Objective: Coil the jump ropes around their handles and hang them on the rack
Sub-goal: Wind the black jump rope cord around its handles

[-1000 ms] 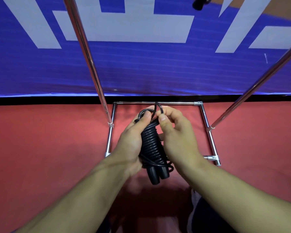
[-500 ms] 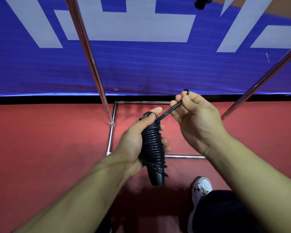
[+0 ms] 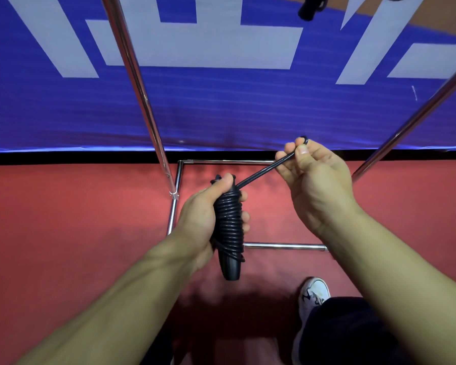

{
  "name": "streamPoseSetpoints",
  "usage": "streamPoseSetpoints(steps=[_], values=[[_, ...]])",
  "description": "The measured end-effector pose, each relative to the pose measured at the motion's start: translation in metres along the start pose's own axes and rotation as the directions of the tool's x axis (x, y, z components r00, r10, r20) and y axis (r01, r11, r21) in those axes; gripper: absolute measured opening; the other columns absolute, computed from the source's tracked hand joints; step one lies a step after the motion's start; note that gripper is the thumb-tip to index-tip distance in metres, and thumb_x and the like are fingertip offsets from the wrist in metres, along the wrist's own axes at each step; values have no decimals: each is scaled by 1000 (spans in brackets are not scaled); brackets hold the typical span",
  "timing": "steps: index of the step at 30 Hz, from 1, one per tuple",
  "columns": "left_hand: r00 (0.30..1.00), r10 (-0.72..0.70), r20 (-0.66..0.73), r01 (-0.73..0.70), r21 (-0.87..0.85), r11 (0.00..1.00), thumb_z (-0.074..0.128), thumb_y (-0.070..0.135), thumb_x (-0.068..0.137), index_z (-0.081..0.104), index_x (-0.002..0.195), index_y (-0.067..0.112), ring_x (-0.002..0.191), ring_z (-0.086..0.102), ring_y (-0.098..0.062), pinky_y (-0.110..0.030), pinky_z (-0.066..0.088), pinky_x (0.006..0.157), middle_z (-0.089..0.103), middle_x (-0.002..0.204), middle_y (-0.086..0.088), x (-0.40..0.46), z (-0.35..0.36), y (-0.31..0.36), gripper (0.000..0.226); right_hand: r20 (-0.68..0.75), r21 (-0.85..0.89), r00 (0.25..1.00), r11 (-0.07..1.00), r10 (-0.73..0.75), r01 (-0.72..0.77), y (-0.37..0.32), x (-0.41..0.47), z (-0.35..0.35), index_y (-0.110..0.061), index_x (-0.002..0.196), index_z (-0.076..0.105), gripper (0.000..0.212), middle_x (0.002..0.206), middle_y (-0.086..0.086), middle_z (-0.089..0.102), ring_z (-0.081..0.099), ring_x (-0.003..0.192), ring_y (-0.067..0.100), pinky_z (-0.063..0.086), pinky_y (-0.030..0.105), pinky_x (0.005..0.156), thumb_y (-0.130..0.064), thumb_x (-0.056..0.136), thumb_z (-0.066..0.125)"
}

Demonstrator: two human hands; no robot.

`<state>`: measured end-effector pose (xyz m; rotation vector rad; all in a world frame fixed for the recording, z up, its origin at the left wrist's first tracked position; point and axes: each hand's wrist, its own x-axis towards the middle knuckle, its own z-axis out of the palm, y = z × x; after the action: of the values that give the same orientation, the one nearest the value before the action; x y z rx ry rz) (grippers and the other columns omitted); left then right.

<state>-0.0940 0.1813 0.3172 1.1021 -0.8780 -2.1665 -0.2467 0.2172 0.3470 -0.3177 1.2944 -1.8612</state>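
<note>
While the left hand (image 3: 206, 217) grips the coiled jump rope (image 3: 228, 222) around its paired handles, thumb pressed over the top of the bundle, the right hand (image 3: 311, 177) pinches a doubled loop of rope (image 3: 258, 173) between thumb and forefinger and holds it taut, up and to the right of the coil. Compared with one second ago, when both hands were closed together at the top of the bundle, the right hand has drawn away and pulled the loop out straight; over the last half second its position has changed little. This indicates, as a judgement, that winding is complete and the free loop is being tightened to lock the turns, leaving a loop suitable for hanging. The handle ends (image 3: 231, 268) protrude below the left palm. The bundle is held in the air above the red floor (image 3: 63, 233), in front of the chrome rack (image 3: 140, 96), between its two uprights and over its base frame (image 3: 282, 246). A dark object (image 3: 309, 7) hangs at the top edge of the view; whether it is another rope cannot be determined. The hanging step is not yet done.
</note>
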Motion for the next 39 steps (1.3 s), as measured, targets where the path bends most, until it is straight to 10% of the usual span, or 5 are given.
streamPoseSetpoints(steps=[4, 12, 27, 33, 39], values=[[998, -55, 37, 59, -117, 991, 53, 41, 95, 73, 63, 17, 58, 59, -21, -38, 52, 67, 62, 74, -4, 0, -7, 6, 44, 135, -110, 991, 994, 12, 3, 6, -6, -1, -13, 99, 61, 10, 89, 1, 69, 66, 88, 18, 57, 27, 76, -8, 101, 51], [984, 62, 167, -50, -72, 996, 47, 11, 96, 62, 118, 23, 78, 65, -30, -56, 47, 96, 67, 98, -6, -20, 7, 15, 29, 186, -227, 963, 945, -196, 237, -19, -35, 8, -14, 93, 64, 6, 85, 0, 67, 66, 81, 19, 55, 28, 75, -13, 97, 61], [923, 304, 235, -277, -139, 951, 41, 14, 101, 66, 124, 35, 70, 64, -27, -42, 56, 59, 72, 103, -6, -134, 60, 69, 40, 490, -227, 854, 921, -174, 318, -149, -134, 51, -10, 116, 62, 37, 92, 17, 65, 69, 86, 12, 56, 25, 79, -15, 80, 73], [903, 349, 252, -379, 83, 921, 68, 39, 85, 69, 115, 24, 66, 63, -22, -48, 60, 67, 67, 104, -3, -186, 77, 88, 34, 567, -692, 605, 74, -559, 718, -194, -162, 54, -23, 70, 67, 26, 65, -7, 51, 47, 58, 4, 35, 16, 59, -40, 89, 69], [835, 492, 246, -546, 268, 794, 71, 17, 90, 72, 102, 25, 72, 67, -25, -46, 57, 78, 68, 87, 2, -212, 98, 97, 14, 493, -566, 795, 564, -353, 601, -223, -192, 63, -14, 68, 59, 38, 61, -8, 56, 44, 49, 14, 43, 33, 54, -36, 98, 57]])
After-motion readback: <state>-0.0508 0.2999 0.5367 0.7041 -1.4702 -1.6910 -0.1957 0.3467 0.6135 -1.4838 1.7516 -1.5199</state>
